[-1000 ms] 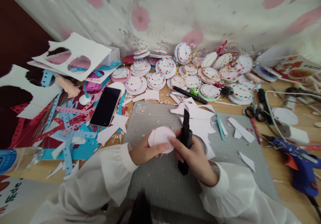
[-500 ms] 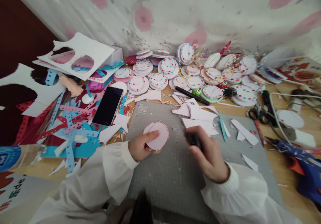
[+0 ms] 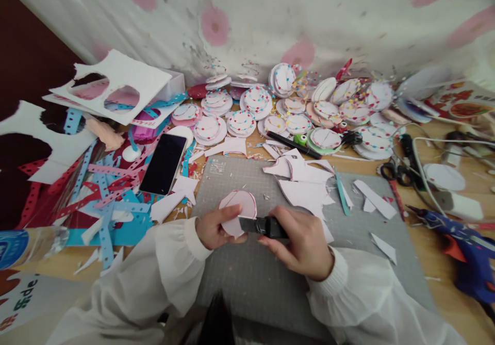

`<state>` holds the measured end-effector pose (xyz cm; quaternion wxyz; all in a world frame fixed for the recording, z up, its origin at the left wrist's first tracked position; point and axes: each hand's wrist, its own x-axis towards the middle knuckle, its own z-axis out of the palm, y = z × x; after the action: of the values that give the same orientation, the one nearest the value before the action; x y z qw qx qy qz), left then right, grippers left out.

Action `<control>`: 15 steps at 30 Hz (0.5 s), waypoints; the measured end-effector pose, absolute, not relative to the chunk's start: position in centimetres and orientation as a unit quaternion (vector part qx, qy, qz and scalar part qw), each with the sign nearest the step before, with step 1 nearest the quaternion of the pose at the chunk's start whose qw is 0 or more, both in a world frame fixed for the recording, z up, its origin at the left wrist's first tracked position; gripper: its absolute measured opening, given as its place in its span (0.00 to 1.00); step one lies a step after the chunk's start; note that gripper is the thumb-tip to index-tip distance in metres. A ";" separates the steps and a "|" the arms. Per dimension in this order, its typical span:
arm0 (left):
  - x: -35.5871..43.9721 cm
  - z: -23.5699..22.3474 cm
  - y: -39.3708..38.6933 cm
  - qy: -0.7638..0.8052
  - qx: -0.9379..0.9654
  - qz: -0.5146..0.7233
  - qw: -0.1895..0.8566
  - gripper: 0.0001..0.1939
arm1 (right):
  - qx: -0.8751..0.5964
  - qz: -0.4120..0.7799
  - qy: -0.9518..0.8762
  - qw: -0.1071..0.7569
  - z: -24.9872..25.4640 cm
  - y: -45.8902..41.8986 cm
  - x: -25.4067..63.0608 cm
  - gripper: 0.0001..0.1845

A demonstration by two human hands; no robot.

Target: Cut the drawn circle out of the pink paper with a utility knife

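Observation:
My left hand (image 3: 216,225) pinches a round white foam-board disc (image 3: 242,202) with a thin red line along its rim, thumb on top and fingers beneath. In my right hand (image 3: 303,242) is a black utility knife (image 3: 270,227), its blade pointing left. The blade lies against the disc's right side, close to my left thumb; whether it is cutting in I cannot tell. Both hands are above a grey cutting mat (image 3: 247,283). White board offcuts (image 3: 299,193) lie on the mat just beyond my right hand.
Several beaded discs (image 3: 209,128) line the back by the curtain. To the left are a phone (image 3: 164,164), coloured strips (image 3: 108,200) and cut-out boards (image 3: 124,84). Scissors (image 3: 396,172), a teal stick (image 3: 341,193) and a blue glue gun (image 3: 464,252) lie right.
My right hand has moved left, bringing the knife blade onto the disc. My left hand still holds the disc, nearly in the same place.

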<state>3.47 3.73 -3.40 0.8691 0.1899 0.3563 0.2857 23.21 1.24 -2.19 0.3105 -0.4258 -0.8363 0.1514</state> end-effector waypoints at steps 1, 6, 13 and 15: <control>3.4 -3.4 3.8 0.339 0.191 0.285 0.876 0.22 | -0.429 0.146 -0.835 0.312 -2.2 1.3 23.2 0.22; 3.1 -3.4 3.9 0.239 0.208 0.283 0.905 0.20 | -0.433 0.133 -0.831 0.321 -2.2 1.3 23.0 0.23; 2.8 -3.7 3.7 0.145 0.257 0.245 0.924 0.23 | -0.598 0.169 -0.707 0.338 -3.2 2.2 24.4 0.20; 2.9 -3.9 3.7 0.181 0.261 0.270 0.909 0.20 | -0.594 0.200 -0.701 0.341 -3.2 2.2 24.7 0.19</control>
<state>2.91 3.72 -3.89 0.9091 0.2614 0.1806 0.2696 24.69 2.23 -3.21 0.3413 -0.5936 -0.7008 0.2001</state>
